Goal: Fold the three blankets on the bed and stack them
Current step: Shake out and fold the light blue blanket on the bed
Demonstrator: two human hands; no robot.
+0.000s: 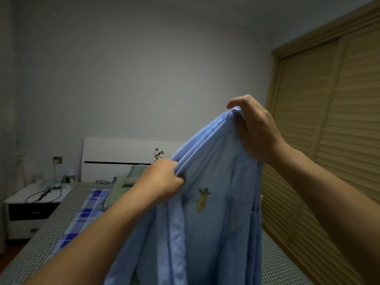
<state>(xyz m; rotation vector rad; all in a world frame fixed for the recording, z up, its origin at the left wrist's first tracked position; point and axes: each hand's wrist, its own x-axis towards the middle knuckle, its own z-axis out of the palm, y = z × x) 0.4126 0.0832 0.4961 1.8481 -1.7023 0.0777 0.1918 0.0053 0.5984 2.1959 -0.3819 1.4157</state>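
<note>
gripping blue blanket [205,202] edge, both hands' grip closed.

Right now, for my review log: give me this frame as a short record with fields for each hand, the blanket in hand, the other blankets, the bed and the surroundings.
left hand: left hand grips the top edge of the light blue blanket
right hand: right hand pinches the same edge higher up
blanket in hand: lifted, hanging in vertical layers, carrot print showing
other blankets: blue plaid blanket and green blanket lie on the bed
bed: checked sheet, white headboard
surroundings: nightstand with cables on the left, slatted wardrobe on the right
</note>
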